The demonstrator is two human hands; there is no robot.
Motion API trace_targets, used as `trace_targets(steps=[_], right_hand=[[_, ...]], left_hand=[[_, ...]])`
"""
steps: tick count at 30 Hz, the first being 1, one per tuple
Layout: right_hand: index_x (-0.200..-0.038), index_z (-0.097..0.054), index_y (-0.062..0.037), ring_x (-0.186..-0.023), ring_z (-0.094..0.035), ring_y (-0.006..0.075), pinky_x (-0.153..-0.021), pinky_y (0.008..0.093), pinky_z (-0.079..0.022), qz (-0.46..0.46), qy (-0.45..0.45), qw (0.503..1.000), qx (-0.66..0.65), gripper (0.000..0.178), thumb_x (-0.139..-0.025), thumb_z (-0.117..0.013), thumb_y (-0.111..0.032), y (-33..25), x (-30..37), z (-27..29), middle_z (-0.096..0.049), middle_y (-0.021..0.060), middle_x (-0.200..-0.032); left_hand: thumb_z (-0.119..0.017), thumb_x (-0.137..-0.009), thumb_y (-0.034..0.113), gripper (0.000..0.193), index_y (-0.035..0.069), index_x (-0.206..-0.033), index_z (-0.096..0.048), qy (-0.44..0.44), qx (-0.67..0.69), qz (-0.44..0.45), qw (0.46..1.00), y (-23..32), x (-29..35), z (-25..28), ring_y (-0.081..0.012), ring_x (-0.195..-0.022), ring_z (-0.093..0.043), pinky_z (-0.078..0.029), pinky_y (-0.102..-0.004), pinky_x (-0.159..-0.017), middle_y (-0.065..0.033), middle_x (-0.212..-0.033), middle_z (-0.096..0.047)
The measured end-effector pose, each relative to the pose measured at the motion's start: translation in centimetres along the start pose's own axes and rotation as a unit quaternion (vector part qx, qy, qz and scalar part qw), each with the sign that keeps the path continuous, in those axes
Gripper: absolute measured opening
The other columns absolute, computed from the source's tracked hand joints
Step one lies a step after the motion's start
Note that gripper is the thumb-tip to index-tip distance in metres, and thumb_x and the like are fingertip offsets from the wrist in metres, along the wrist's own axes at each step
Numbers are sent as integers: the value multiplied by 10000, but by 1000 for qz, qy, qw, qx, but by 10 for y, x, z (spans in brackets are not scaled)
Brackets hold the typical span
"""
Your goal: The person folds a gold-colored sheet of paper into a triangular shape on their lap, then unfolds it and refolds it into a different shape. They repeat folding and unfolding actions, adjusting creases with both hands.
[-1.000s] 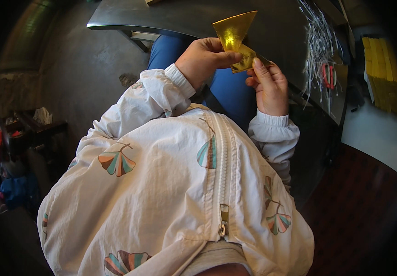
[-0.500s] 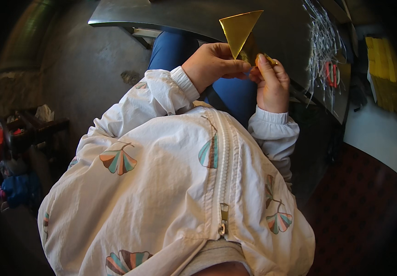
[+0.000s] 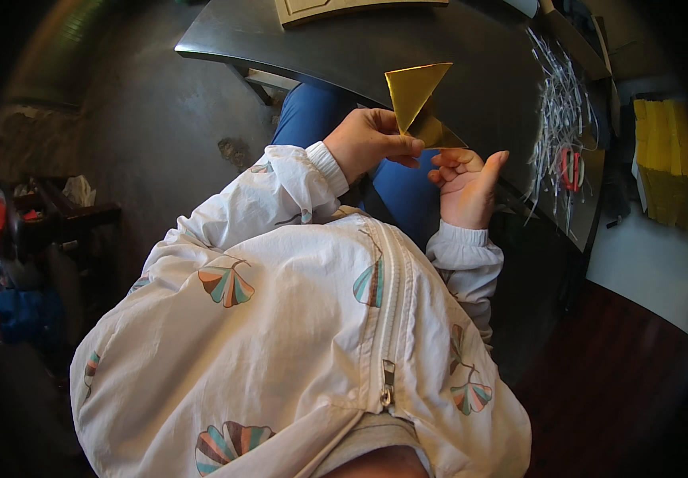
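Note:
A shiny gold foil paper piece [image 3: 415, 92], folded so that a triangular flap stands up, is pinched at its lower corner by my left hand [image 3: 369, 145]. Another gold part of it slants down to the right, behind the flap. My right hand [image 3: 470, 190] is beside that lower part with the palm showing. Its thumb sticks out apart from the fingers, and the loosely bent fingers are at the paper's lower edge. Whether the fingertips touch the paper, I cannot tell. Both hands are above my lap at the edge of the dark table [image 3: 320, 60].
A tan board [image 3: 352, 8] lies at the table's far side. On the right are a heap of silver strips [image 3: 555, 103] and red-handled scissors [image 3: 572, 169]. Beyond them, a gold paper stack [image 3: 664, 163] rests on a white surface [image 3: 638, 259]. A dark stool [image 3: 73, 219] stands at left.
My right thumb has lifted off the gold paper and spread outward, and that hand has turned palm up. Hands and paper sit lower in view. More of the table and the tan board shows.

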State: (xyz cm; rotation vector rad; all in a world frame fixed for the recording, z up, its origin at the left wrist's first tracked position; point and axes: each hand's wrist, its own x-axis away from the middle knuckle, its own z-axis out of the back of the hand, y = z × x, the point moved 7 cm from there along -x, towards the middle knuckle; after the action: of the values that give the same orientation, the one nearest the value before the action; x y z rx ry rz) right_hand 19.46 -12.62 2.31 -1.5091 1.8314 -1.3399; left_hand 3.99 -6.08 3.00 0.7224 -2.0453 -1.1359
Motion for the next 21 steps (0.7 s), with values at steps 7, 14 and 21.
trace_targets(steps=[7,14,21], right_hand=[[-981,-690,-26,-690,-550,66,-636,219,-430,48,-27,990,127,255,-970,-626,-272,2,-10,-27,-651,-3,-817],[-843,-655,-65,-599,-498,59,-552,223,-399,40,13,993,111,224,-959,-651,-256,4,-43,-28,-604,-27,-711],[-913,-657,-65,-590,-508,59,-554,211,-410,-3,44,998,54,190,-957,-652,-249,12,-81,-32,-606,-26,-727]], left_hand=[[-711,-883,53,233,-63,-1083,-681,4,20,-6,1000,16,-11,-8,-223,-801,-714,-610,-351,-769,-139,-959,-720],[-709,-868,37,232,-65,-1074,-675,53,-130,0,990,42,-38,1,-191,-773,-713,-609,-297,-641,-129,-937,-723],[-735,-829,73,299,-45,-1096,-671,51,-197,27,979,43,-80,23,-104,-785,-655,-551,-259,-723,-62,-909,-718]])
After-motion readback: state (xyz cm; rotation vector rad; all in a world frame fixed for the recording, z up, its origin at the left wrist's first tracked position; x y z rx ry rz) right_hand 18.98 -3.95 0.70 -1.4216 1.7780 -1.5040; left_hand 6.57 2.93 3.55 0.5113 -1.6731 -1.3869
